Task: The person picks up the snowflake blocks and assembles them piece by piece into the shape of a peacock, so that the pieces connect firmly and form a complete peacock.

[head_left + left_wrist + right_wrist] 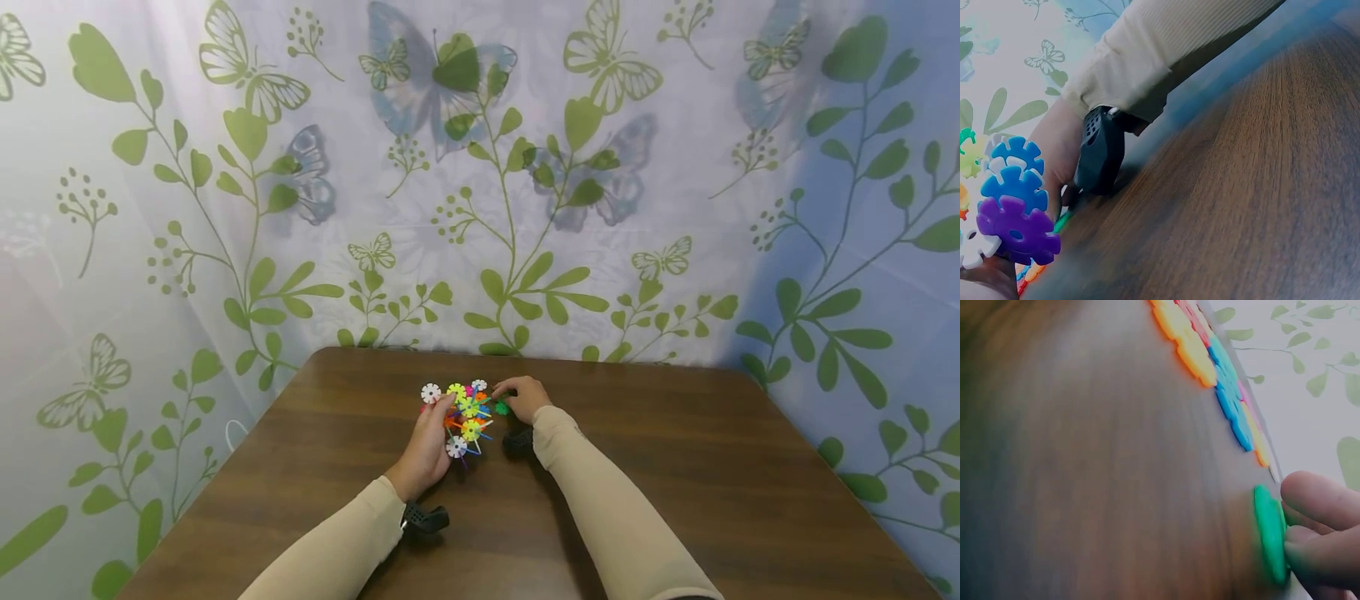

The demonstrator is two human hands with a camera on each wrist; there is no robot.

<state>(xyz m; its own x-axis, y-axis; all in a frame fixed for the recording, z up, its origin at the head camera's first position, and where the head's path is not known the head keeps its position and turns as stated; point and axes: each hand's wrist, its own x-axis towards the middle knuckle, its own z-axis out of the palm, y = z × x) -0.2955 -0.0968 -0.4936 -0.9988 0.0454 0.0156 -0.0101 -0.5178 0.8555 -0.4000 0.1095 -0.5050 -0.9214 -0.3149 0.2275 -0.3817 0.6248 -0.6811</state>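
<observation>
A colourful cluster of interlocking snowflake discs (470, 407) rests in my left hand (429, 442), the thumb lying over its near left side. White, yellow, blue and purple notched discs show on it; the purple disc (1017, 229) is closest in the left wrist view. My right hand (527, 397) is just right of the cluster, low over the table. Its thumb and fingertips pinch the edge of a single green snowflake disc (1270, 534), seen nearly edge-on in the right wrist view. The cluster hides part of the left fingers.
Several loose discs, among them an orange one (1186, 347) and a blue one (1232, 414), lie on the brown wooden table (675, 467). A curtain (480, 183) printed with leaves and butterflies hangs behind the table. Black wrist devices (426, 518) are on both wrists.
</observation>
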